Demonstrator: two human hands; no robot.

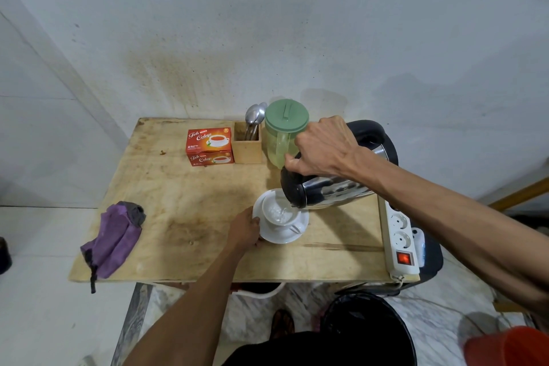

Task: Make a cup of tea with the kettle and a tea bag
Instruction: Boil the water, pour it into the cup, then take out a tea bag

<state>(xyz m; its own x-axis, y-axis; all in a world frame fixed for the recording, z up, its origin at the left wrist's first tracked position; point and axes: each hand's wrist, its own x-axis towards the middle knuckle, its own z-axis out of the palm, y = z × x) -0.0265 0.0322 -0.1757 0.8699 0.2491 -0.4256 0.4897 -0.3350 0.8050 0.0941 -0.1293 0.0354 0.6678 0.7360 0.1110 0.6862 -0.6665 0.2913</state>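
Observation:
My right hand [322, 147] grips the handle of a steel kettle [326, 187] with a black lid, tipped steeply leftward. Water runs from its spout into a white cup [277, 212] that stands on a white saucer [297, 236] at the table's front middle. My left hand [245, 230] holds the saucer's left rim with curled fingers. A red box of tea bags [209, 145] stands shut at the back of the table. No tea bag shows in the cup.
A wooden holder with spoons [248, 142] and a green-lidded plastic jug [283, 131] stand behind the kettle. A purple cloth [116, 239] hangs over the wooden table [184, 205] at its left front edge. A white power strip [399, 238] lies along the right edge. A black bin [365, 324] stands below.

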